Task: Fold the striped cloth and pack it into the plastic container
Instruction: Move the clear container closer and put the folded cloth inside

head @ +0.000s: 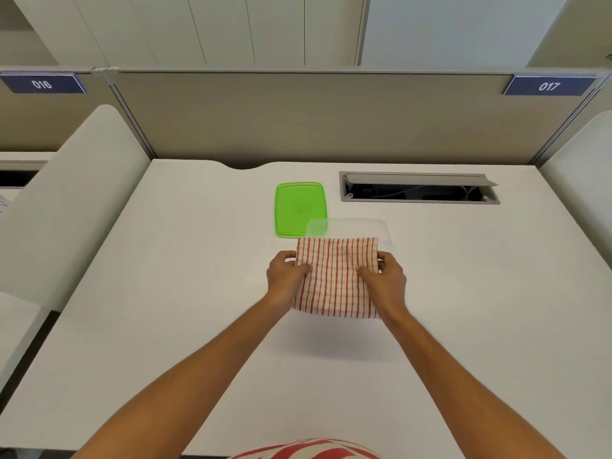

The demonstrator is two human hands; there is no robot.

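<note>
The striped cloth (336,276), cream with red stripes, is folded into a rough square and held a little above the white desk, casting a shadow below. My left hand (285,274) grips its left edge, thumb on top. My right hand (384,276) grips its right edge the same way. The clear plastic container (347,228) stands just behind the cloth; the cloth's far edge covers its near side. The green lid (299,208) lies flat to the container's left, partly overlapped by it.
An open cable slot (419,190) is set into the white desk (198,293) at the back right. A beige partition (314,117) closes the far side, with curved white side dividers left and right.
</note>
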